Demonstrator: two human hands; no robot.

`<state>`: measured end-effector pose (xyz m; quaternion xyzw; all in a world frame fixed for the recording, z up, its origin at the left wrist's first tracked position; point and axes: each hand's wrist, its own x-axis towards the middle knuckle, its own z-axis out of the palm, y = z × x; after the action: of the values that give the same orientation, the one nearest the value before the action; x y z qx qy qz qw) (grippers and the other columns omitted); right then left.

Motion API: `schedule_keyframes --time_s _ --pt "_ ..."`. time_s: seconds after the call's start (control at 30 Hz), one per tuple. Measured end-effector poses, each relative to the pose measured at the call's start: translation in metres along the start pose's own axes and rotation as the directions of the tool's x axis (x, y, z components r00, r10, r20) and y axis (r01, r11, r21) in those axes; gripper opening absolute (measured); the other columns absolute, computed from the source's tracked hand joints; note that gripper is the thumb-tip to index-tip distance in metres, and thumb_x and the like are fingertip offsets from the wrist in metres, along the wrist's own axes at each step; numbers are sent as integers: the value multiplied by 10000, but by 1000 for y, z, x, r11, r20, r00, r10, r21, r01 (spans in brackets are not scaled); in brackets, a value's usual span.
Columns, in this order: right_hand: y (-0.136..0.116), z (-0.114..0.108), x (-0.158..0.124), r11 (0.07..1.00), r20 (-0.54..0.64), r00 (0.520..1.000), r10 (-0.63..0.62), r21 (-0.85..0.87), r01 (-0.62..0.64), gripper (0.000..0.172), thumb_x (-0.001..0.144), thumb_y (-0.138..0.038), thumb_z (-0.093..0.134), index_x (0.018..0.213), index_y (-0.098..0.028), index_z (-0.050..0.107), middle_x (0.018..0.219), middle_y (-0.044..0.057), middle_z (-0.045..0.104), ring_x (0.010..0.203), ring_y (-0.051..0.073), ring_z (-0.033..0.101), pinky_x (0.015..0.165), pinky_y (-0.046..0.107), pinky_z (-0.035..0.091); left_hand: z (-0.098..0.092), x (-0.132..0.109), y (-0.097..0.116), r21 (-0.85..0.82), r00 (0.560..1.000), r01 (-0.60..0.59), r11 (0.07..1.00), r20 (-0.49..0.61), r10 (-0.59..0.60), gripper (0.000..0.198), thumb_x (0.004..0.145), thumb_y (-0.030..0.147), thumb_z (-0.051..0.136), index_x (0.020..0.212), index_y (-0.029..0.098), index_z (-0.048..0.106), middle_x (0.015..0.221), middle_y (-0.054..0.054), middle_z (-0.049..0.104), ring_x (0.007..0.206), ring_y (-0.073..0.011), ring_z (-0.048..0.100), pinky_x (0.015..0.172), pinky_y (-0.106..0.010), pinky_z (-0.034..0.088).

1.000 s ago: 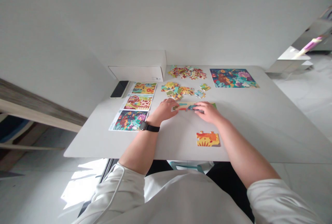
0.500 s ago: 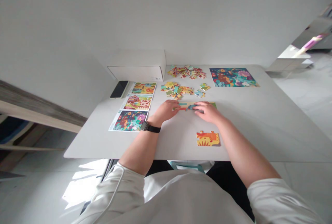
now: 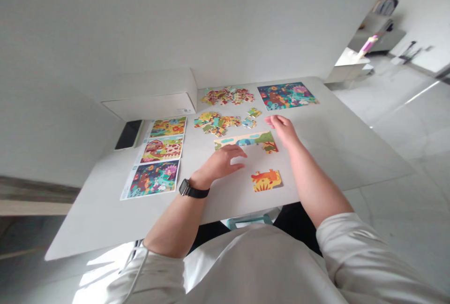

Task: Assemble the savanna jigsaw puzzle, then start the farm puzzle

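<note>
Partly across the lower left edge of a joined puzzle strip [image 3: 258, 138] is my left hand [image 3: 225, 161], its fingers apart and nothing visible in it. The strip shows a pale sky, a blue animal and a green tree, with its right end reaching further down. My right hand [image 3: 284, 130] hovers off the strip's upper right, fingers loosely stretched towards two loose puzzle pieces [image 3: 249, 123], with no piece visible in it. Nearer my body lies a joined orange and yellow puzzle section [image 3: 266, 181], apart from the strip.
Behind the strip sits a yellow-green pile of puzzle pieces [image 3: 215, 123], and further back a reddish pile [image 3: 228, 96]. A picture sheet [image 3: 288, 96] lies back right. Left are a sheet with three pictures [image 3: 160, 149], a phone [image 3: 128, 135] and a white box [image 3: 151, 102].
My right hand has left the strip and moved up and right. My left hand has drawn back towards me, uncovering more of the strip. The camera view has turned to the right.
</note>
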<state>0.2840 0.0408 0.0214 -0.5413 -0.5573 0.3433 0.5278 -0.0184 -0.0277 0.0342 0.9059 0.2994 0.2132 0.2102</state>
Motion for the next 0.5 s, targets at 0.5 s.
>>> schedule_keyframes --time_s 0.5 --pt "7 -2 12 970 -146 982 121 227 -86 590 822 -818 709 878 -232 729 938 49 795 851 184 717 728 292 557 37 12 47 -43 938 -201 979 281 205 327 1011 361 693 1324 373 785 1423 -58 715 1277 -283 656 1152 -464 460"
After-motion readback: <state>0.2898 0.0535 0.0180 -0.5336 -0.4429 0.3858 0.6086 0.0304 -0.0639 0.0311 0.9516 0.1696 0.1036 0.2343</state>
